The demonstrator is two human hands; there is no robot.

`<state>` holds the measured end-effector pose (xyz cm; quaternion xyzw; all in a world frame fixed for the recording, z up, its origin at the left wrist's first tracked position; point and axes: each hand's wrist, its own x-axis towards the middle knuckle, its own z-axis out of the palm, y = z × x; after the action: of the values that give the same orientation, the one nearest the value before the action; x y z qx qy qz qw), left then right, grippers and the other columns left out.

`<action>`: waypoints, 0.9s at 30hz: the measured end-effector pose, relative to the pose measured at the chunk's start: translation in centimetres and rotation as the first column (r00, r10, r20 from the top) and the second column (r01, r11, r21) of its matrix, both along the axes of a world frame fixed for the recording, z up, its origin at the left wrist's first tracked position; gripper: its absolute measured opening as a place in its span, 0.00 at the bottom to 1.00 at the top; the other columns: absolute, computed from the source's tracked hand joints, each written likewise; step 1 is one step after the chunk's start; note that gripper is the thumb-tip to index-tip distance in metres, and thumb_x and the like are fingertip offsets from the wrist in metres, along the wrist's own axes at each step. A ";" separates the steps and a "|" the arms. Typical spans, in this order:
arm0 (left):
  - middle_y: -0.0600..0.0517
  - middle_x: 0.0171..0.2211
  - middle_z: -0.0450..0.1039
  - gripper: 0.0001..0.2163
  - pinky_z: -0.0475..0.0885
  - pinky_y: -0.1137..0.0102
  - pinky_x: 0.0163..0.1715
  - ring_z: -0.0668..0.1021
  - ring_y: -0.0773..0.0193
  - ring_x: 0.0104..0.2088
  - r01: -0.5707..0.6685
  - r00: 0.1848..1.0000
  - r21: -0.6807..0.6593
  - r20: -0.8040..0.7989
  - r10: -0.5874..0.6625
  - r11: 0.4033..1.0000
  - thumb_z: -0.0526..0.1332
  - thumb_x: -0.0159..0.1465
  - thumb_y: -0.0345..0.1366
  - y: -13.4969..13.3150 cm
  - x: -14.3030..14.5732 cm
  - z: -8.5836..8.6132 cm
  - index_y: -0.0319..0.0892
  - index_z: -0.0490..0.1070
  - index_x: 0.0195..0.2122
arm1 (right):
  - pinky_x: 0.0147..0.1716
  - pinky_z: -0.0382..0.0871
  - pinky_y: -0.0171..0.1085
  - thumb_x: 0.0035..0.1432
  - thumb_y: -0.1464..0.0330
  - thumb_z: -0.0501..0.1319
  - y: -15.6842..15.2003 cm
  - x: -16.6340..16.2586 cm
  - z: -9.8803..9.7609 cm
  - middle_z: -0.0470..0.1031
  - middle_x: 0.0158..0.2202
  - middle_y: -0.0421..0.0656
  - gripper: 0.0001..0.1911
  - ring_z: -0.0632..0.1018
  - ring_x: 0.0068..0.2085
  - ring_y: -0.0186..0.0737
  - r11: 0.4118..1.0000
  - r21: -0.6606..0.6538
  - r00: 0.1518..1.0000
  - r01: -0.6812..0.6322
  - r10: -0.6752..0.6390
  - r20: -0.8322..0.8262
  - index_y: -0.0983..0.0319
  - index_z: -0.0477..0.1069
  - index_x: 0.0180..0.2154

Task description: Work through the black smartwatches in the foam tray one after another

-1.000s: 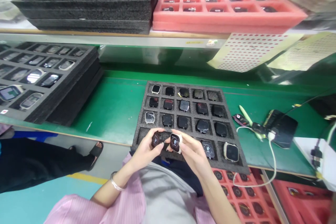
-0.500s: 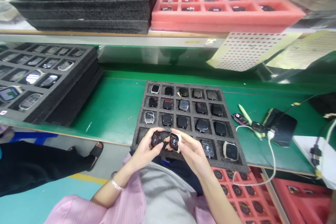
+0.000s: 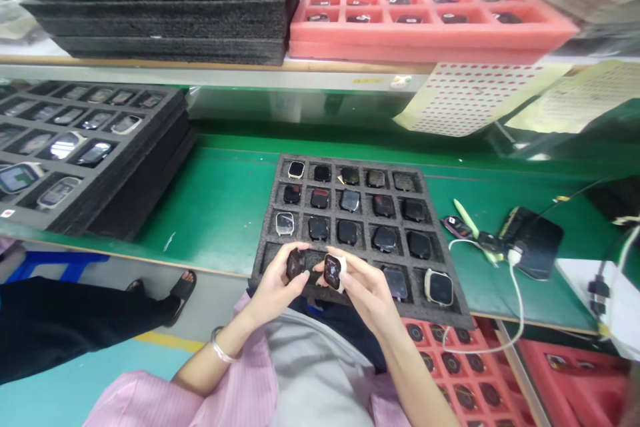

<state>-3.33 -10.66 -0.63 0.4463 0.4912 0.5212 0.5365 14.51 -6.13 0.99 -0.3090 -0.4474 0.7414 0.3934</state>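
My left hand (image 3: 279,281) is closed round a dark smartwatch body (image 3: 296,265), thumb along its edge. In my right hand (image 3: 367,287) is a light-framed smartwatch (image 3: 333,271), its dark face lit with a small pattern and turned toward me. Both hands hover over the near row of a dark grey foam tray (image 3: 311,159), and the two watches are held side by side, apart. Strapless watch bodies fill most of the tray's compartments, such as a pale-framed one (image 3: 439,287) at the near right corner. My fingers hide part of the near row.
Stacked grey foam trays (image 3: 165,167) with watches stand at left. A pink foam tray (image 3: 425,33) sits on the shelf above. At right lie a black box-shaped device (image 3: 533,243), a white cable (image 3: 520,293) and a green tool (image 3: 466,217). Someone's leg (image 3: 75,313) is at lower left.
Both hands stay almost still, with the same watches in them. The lit display on the tray watch just right of my right hand has gone dark.
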 end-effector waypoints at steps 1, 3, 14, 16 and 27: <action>0.51 0.34 0.69 0.19 0.71 0.71 0.31 0.72 0.67 0.28 0.004 1.000 -0.009 0.015 -0.004 1.000 0.61 0.61 0.37 0.0 0.0 0.1 0.42 0.63 0.53 | 0.41 0.73 0.43 0.57 0.65 0.64 0.0 -0.1 0.1 0.79 0.40 0.48 0.19 0.79 0.35 0.43 1.000 -0.006 1.000 -0.001 0.001 -0.005 0.59 0.72 0.51; 0.54 0.30 0.68 0.20 0.70 0.73 0.27 0.70 0.70 0.24 0.019 0.997 -0.027 0.070 -0.017 0.999 0.61 0.61 0.36 0.1 0.1 0.3 0.43 0.62 0.54 | 0.41 0.72 0.43 0.58 0.65 0.64 0.0 -0.1 0.3 0.78 0.41 0.48 0.19 0.79 0.36 0.43 1.000 -0.019 1.000 -0.010 0.010 -0.021 0.59 0.71 0.52; 0.44 0.40 0.74 0.21 0.75 0.66 0.34 0.77 0.56 0.39 0.101 0.884 -0.131 0.466 -0.029 0.986 0.60 0.60 0.35 1.2 -1.3 1.2 0.39 0.63 0.55 | 0.45 0.71 0.50 0.62 0.62 0.58 0.6 0.8 0.2 0.69 0.55 0.53 0.24 0.77 0.48 0.52 0.989 -0.145 0.998 -0.027 0.019 -0.053 0.59 0.61 0.59; 0.43 0.42 0.74 0.20 0.75 0.64 0.36 0.77 0.55 0.41 0.114 0.889 -0.132 0.456 -0.042 0.985 0.57 0.62 0.35 0.9 -1.3 1.0 0.40 0.62 0.55 | 0.45 0.71 0.50 0.62 0.62 0.58 0.5 0.8 -0.4 0.71 0.54 0.52 0.26 0.77 0.47 0.51 0.992 -0.128 0.999 -0.011 0.007 -0.034 0.57 0.59 0.60; 0.43 0.47 0.71 0.21 0.75 0.60 0.40 0.75 0.55 0.45 0.168 0.947 -0.057 0.288 -0.145 0.984 0.54 0.65 0.35 -0.2 -1.2 1.0 0.43 0.56 0.60 | 0.43 0.75 0.48 0.62 0.65 0.59 0.0 0.9 -1.0 0.73 0.52 0.49 0.23 0.77 0.47 0.50 0.998 -0.069 1.000 -0.010 0.010 -0.003 0.56 0.62 0.58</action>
<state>-4.50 -10.84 0.35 0.3828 0.3931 0.5152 0.6584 15.43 -6.10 -0.02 -0.3190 -0.4226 0.7588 0.3792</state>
